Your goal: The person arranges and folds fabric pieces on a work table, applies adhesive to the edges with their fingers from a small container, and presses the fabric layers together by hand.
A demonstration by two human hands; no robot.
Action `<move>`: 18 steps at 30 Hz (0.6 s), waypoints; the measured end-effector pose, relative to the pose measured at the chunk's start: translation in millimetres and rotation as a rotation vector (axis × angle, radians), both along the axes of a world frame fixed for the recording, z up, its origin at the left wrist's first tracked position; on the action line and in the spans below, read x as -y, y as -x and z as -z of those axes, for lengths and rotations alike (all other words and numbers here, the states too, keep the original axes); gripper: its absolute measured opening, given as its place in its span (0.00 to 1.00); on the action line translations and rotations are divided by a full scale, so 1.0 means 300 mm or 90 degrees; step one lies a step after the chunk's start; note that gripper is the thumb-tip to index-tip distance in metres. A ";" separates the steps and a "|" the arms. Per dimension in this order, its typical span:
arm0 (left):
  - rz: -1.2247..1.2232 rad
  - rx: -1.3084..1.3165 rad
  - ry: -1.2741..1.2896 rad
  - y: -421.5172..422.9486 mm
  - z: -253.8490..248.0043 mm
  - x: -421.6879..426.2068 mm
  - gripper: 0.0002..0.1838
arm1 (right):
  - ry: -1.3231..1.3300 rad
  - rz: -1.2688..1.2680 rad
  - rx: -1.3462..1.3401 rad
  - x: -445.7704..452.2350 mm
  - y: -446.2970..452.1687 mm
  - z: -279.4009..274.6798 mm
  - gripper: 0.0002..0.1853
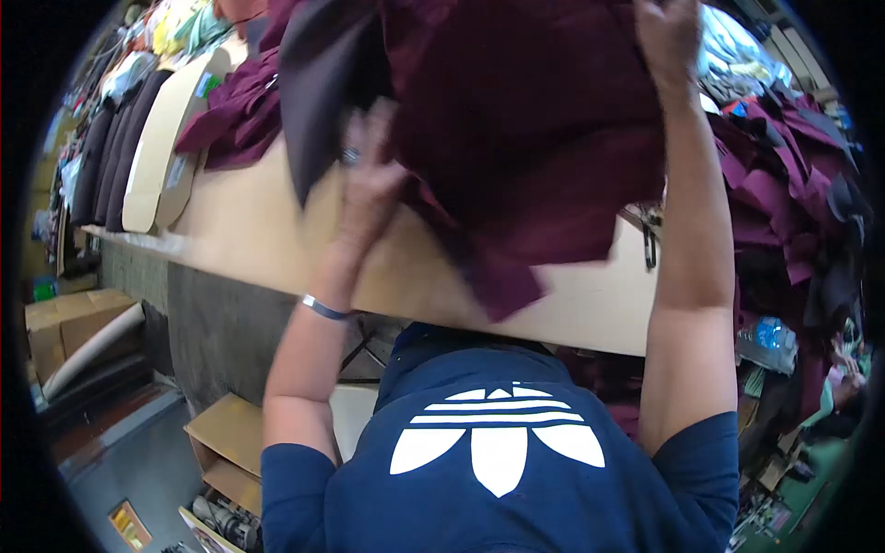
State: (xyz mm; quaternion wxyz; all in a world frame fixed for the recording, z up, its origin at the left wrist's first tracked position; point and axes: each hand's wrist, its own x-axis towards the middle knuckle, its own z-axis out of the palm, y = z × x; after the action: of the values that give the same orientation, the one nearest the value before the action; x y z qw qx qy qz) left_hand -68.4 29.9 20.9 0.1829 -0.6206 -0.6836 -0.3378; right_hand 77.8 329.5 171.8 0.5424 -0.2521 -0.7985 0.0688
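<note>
A large piece of maroon cloth (pixel 535 120) hangs raised over the table, its lower corner loose in the air. My right hand (pixel 668 41) is closed on its upper right edge, fingers partly cut off by the top of the view. My left hand (pixel 373 170) is at the left side of the cloth, beside a dark grey panel of fabric (pixel 323 83). Motion smears its fingers, so whether they grip the fabric is unclear. A ring and a wrist band (pixel 324 309) show on that arm.
Under the cloth lies a pale tabletop (pixel 249 221). On its left stand dark rolls (pixel 115 152), a cream board (pixel 166 147) and more maroon fabric (pixel 244 115). Maroon pieces (pixel 774 184) pile up at right, above a plastic bottle (pixel 772 336). A cardboard box (pixel 78 323) sits lower left.
</note>
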 end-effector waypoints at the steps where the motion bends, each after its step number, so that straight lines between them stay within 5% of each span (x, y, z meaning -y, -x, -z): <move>1: -0.013 0.023 -0.042 0.051 -0.069 -0.031 0.18 | 0.041 -0.027 -0.047 0.012 -0.079 -0.025 0.28; 3: -0.007 0.102 0.145 0.166 -0.155 -0.030 0.13 | 0.065 -0.067 -0.065 0.120 -0.224 0.014 0.34; 5: 0.045 -0.061 0.281 0.248 -0.269 -0.053 0.10 | -0.028 0.049 0.102 0.253 -0.371 0.134 0.37; 7: 0.055 -0.075 0.478 0.303 -0.383 -0.072 0.06 | 0.111 -0.037 0.125 0.440 -0.448 0.306 0.36; 11: -0.014 -0.402 0.520 0.371 -0.447 -0.121 0.06 | 0.369 -0.326 0.230 0.784 -0.502 0.429 0.37; 13: -0.089 -0.471 0.572 0.431 -0.423 -0.173 0.07 | 0.336 -0.362 0.292 0.810 -0.499 0.445 0.37; 16: -0.033 -0.433 0.256 0.346 -0.392 -0.199 0.09 | 0.289 -0.291 0.222 0.701 -0.487 0.419 0.34; 18: -0.041 -0.305 0.285 0.188 -0.366 -0.228 0.08 | 0.408 -0.228 0.162 0.607 -0.479 0.422 0.31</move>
State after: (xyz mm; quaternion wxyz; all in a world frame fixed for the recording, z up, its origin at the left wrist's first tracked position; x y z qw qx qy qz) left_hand -125.0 98.1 130.6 0.2083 -0.6852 -0.6977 -0.0179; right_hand 221.4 147.6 45.2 0.3122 -0.2718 -0.8289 0.3763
